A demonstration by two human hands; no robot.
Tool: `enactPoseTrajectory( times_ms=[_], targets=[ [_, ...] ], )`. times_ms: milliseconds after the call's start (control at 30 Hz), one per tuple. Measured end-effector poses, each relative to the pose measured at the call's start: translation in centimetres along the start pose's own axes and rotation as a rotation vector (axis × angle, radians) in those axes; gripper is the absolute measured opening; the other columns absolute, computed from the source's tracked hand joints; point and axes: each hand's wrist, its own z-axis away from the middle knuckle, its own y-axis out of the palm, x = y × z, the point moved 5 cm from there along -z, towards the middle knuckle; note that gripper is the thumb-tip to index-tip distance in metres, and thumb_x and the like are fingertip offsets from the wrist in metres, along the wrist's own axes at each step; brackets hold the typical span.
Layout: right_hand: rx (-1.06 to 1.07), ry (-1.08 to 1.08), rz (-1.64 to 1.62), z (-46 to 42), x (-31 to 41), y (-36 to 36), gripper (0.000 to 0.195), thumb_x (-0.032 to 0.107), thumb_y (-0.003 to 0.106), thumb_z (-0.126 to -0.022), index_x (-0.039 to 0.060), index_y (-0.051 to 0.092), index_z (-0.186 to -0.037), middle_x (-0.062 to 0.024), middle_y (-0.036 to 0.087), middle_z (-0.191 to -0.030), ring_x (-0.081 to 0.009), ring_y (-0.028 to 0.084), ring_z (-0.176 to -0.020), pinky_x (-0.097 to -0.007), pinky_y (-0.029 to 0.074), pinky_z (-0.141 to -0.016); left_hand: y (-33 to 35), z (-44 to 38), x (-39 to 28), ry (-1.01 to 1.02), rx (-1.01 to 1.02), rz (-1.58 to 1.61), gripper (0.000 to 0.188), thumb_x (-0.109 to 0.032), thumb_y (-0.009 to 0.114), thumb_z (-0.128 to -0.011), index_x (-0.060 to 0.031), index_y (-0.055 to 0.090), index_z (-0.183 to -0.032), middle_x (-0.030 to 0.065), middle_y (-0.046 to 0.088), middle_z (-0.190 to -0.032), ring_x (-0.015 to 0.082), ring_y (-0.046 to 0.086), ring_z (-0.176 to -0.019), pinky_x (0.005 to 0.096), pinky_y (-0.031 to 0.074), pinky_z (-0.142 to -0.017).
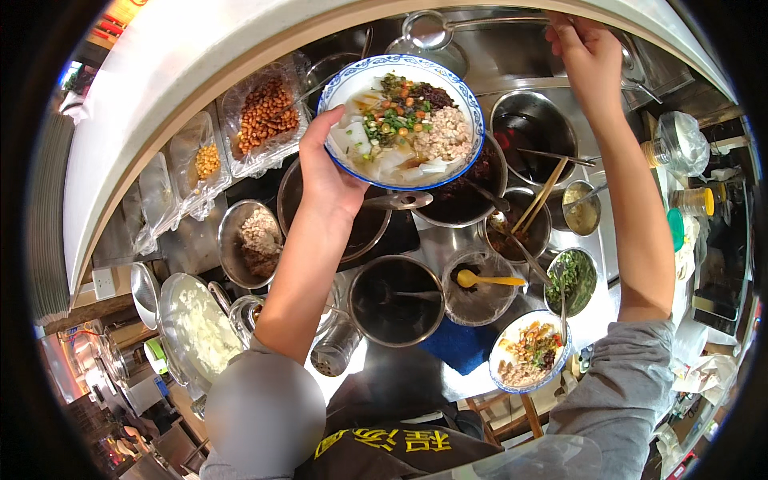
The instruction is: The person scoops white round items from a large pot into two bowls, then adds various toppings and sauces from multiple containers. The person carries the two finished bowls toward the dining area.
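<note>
My left hand (327,159) holds a white bowl (333,93) with a blue patterned rim. In the bowl lie pale flat noodles (359,135), minced meat (443,135), chopped greens, soybeans and a dark topping. At the far edge, my right hand (588,51) grips the long handle of a metal ladle (427,31), whose head is over the steel well beyond the bowl. Beneath the held bowl are a pot of dark sauce (459,207) and another wide pot (360,243), both partly hidden. A pot of dark liquid (531,126) stands between the bowl and my right forearm.
Clear bins of fried beans (267,120) and yellow kernels (207,161) line the left. Around the counter stand a minced meat bowl (259,231), a chopped greens bowl (573,276), a pot with chopsticks (522,225) and a second topped bowl (528,354). A curved ledge (150,90) borders the far side.
</note>
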Motion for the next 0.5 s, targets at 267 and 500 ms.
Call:
enactPoseTrajectory(
  times_ms=[267, 500],
  targets=[
    [0.063, 0.081, 0.505, 0.1, -11.2, 3.3, 0.023, 0.025, 0.059, -0.082, 0.0046, 0.063, -0.091, -0.0161, 0.064, -0.079, -0.0344, 0.061, -0.078, -0.0416, 0.048, -0.069, 0.3, 1.7, -0.4, 0.018, 0.002, 0.038, 0.047, -0.032, 0.052, -0.078, -0.0036, 0.053, -0.116, 0.012, 0.057, -0.114, 0.0278, 0.053, -0.105, 0.042, 0.04, -0.092],
    [0.174, 0.185, 0.669, 1.0, -10.9, 0.5, 0.055, 0.057, 0.051, -0.08, 0.0077, 0.063, -0.103, -0.0184, 0.064, -0.088, -0.0348, 0.06, -0.09, -0.0422, 0.047, -0.079, -0.1, 3.6, -1.0, 0.058, -0.006, 0.016, 0.045, -0.03, 0.05, -0.081, -0.0024, 0.053, -0.117, 0.0123, 0.058, -0.114, 0.0276, 0.054, -0.103, 0.0399, 0.041, -0.091]
  ],
)
